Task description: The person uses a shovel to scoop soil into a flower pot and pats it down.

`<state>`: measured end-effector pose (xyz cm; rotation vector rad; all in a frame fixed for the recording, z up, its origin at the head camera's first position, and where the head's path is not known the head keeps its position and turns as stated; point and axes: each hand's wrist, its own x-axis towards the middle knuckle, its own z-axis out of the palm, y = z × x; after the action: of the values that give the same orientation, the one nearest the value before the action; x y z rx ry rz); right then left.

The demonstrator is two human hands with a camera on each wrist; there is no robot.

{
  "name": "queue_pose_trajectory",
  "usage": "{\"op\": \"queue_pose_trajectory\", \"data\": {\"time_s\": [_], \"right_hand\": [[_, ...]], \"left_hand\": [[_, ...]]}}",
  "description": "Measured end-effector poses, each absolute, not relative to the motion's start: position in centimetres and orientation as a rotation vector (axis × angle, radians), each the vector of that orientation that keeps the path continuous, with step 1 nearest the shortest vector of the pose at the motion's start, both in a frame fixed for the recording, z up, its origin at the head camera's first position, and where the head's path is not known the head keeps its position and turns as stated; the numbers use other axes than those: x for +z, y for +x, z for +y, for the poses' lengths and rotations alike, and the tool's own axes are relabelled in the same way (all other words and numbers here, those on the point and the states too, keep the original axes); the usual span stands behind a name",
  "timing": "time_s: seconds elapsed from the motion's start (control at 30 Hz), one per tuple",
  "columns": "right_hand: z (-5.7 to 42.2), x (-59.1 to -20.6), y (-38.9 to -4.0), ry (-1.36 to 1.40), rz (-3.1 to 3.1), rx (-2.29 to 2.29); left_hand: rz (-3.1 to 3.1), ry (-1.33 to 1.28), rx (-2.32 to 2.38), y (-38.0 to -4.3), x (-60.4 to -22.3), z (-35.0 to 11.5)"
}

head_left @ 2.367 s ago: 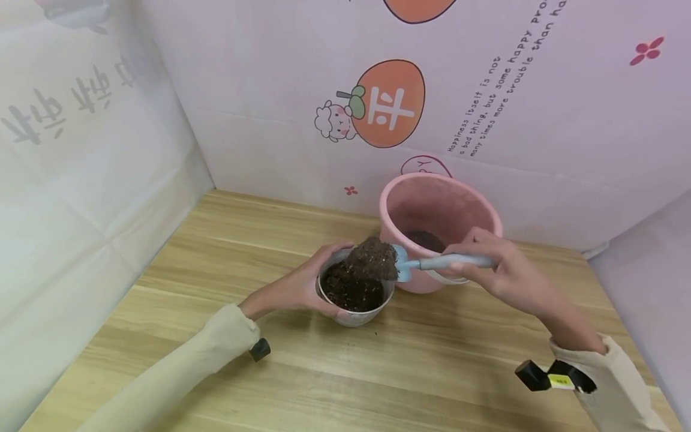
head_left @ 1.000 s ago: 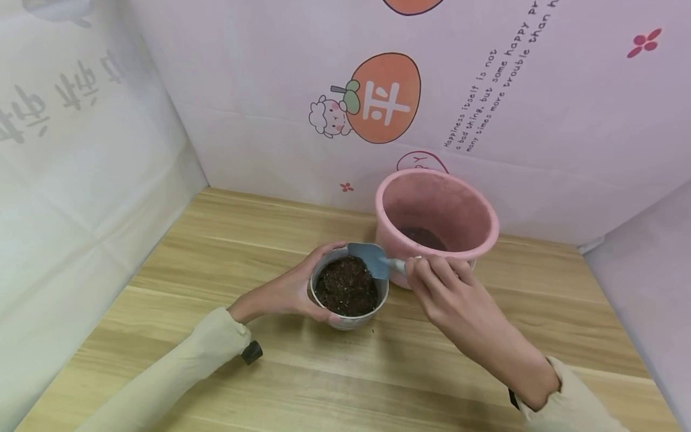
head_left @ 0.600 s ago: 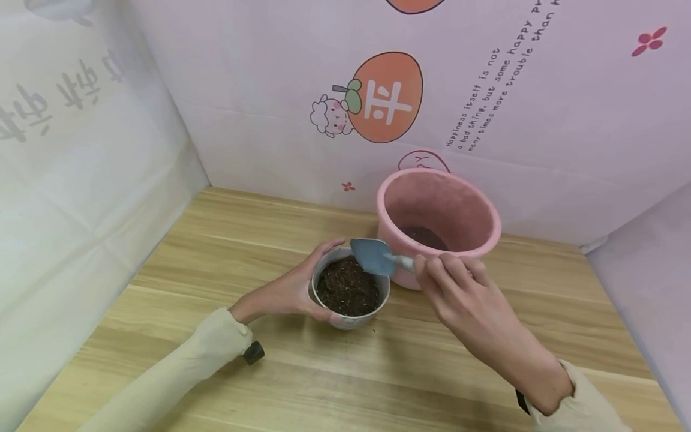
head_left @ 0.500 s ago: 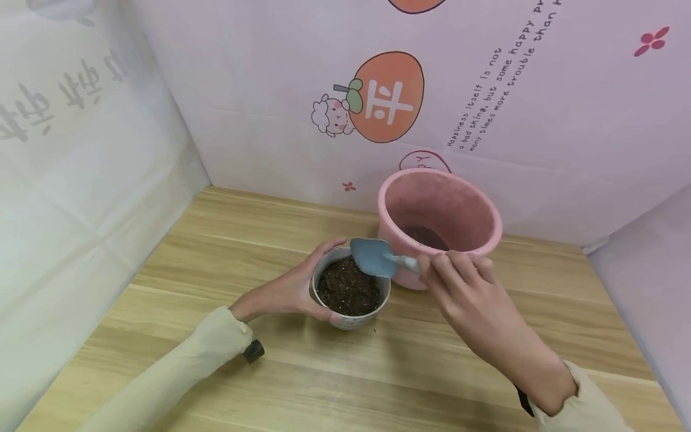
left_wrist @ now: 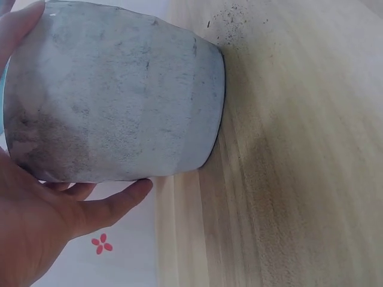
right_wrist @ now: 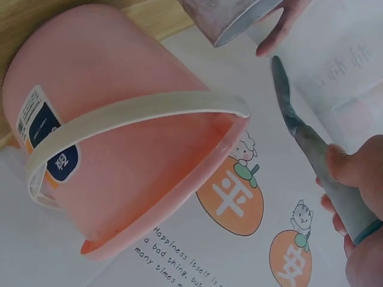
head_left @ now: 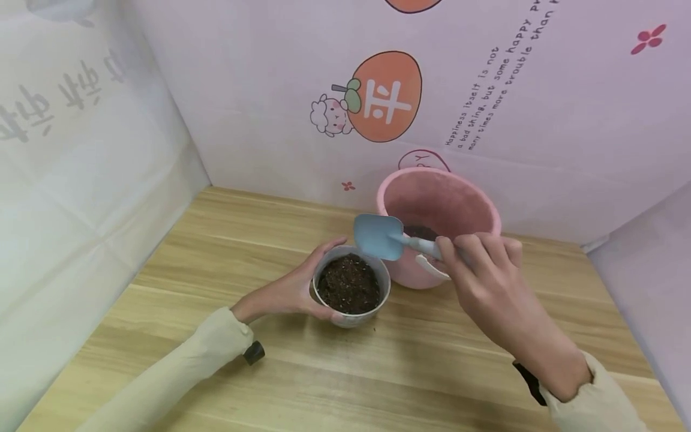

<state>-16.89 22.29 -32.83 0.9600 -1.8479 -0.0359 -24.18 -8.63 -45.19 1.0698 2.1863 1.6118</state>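
A greyish-white flowerpot [head_left: 351,321] stands on the wooden table, nearly full of dark soil [head_left: 348,285]. My left hand [head_left: 302,291] grips it from the left, thumb at the near side and fingers round the far side. The left wrist view shows the pot's mottled grey wall [left_wrist: 119,95] and its base on the table. My right hand [head_left: 488,285] holds a light blue trowel [head_left: 379,236] by its handle, in the air between the pot and a pink bucket [head_left: 410,273]. No soil shows on the blade's upward face.
The pink bucket, with a little dark soil [head_left: 421,233] at its bottom and a white handle [right_wrist: 137,110], stands behind and right of the pot. Crumbs of soil [left_wrist: 230,24] lie by the pot's base. Printed sheets [head_left: 270,90] wall the table [head_left: 335,384] at back and sides.
The trowel came over the pot heaped with soil and tipped it in; the soil there is higher. Right hand and trowel have since lifted up and right, off the pot. Left hand stayed put.
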Motion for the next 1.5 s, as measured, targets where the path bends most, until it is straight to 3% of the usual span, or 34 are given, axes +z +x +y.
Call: {"op": "queue_pose_trajectory", "data": {"time_s": [0.37,0.77,1.27,1.5], "right_hand": [[22.9,-32.4,-18.0,0.930,-1.867,0.042],[24.5,-31.6,-19.6,0.725,-1.929,0.087],[28.0,-30.8,-23.2,0.790,-2.148,-0.035],[28.6,-30.4,-25.3,0.803,-2.645,-0.298]], "left_hand": [[2.205,1.034,1.618,-24.1,-45.0,-8.6],[2.321,0.830,1.803,-27.7,-42.1,-5.8],[2.305,0.816,1.839,-29.6,-39.9,-3.0],[2.335,1.029,1.724,-30.0,-39.8,-0.7]]}}
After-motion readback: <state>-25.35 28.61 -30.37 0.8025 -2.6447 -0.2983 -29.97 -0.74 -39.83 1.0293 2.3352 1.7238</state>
